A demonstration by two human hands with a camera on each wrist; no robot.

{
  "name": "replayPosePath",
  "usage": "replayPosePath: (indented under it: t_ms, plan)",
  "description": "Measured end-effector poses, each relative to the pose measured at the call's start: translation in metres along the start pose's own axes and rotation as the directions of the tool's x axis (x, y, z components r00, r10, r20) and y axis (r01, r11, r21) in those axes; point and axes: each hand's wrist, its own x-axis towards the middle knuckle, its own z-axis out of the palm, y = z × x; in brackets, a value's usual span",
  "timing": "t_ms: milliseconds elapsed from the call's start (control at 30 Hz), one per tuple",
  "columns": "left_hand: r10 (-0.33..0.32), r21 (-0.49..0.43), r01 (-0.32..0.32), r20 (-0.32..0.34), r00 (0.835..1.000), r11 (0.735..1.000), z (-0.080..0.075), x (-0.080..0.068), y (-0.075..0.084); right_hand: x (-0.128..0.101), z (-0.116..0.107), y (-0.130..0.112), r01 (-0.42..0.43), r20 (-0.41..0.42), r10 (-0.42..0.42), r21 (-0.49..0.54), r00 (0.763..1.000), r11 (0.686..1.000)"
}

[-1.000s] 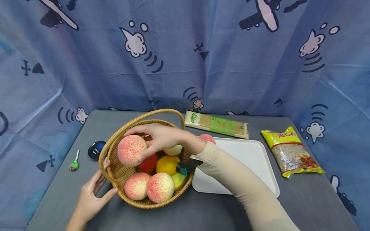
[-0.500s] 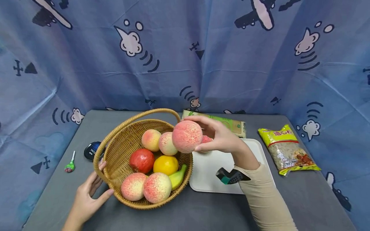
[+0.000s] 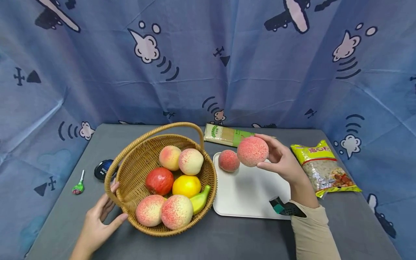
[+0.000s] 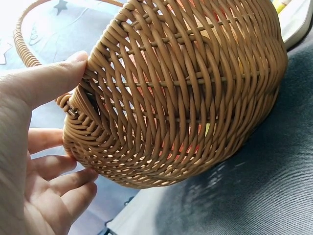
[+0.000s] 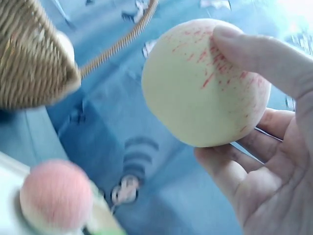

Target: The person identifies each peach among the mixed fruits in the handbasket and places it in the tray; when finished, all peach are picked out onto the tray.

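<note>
My right hand [image 3: 284, 160] holds a pink peach [image 3: 252, 151] above the white tray [image 3: 253, 202]; in the right wrist view the thumb and fingers grip the peach [image 5: 195, 93], whose pale side shows. A second peach [image 3: 229, 160] lies at the tray's back left corner. Left of the tray stands a wicker basket [image 3: 131, 173] with an arched handle. Inside it are several peaches [image 3: 177, 211], a red apple [image 3: 159, 181], a yellow round fruit [image 3: 186, 185] and a banana [image 3: 200, 199]. My left hand [image 3: 102, 220] grips the basket's left end, thumb and fingers on either side of it.
A packet of noodles [image 3: 224, 134] lies behind the tray. To the tray's right is a yellow-topped bag [image 3: 325, 168]. A dark round tin [image 3: 104, 169] and a green lollipop [image 3: 78, 187] lie left of the basket. A patterned curtain [image 3: 195, 72] hangs around the grey table.
My right hand has lifted the peach out from over the basket and carried it right, over the tray. The left hand stays at the basket.
</note>
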Motion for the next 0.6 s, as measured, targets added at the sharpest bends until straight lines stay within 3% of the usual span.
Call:
replayPosePath:
  t_ms: [133,300,433,600]
  plan:
    - [-0.01,-0.001,0.01,0.003,1.0,1.0,0.0,0.0,0.0,-0.014,-0.01,0.023,-0.112,-0.124,0.112,0.006,0.986,0.994]
    - [-0.01,0.002,0.01,0.004,1.0,1.0,0.0,0.0,0.0,-0.028,-0.019,0.055,-0.257,-0.232,0.257,0.028,0.938,0.966]
    - [-0.009,0.001,0.009,0.002,1.0,1.0,0.0,0.0,0.0,-0.035,-0.026,0.078,-0.338,-0.247,0.331,0.013,0.911,0.941]
    - [-0.009,-0.002,0.009,0.0,1.0,1.0,0.0,0.0,0.0,-0.039,-0.03,0.098,-0.394,-0.227,0.381,-0.01,0.896,0.919]
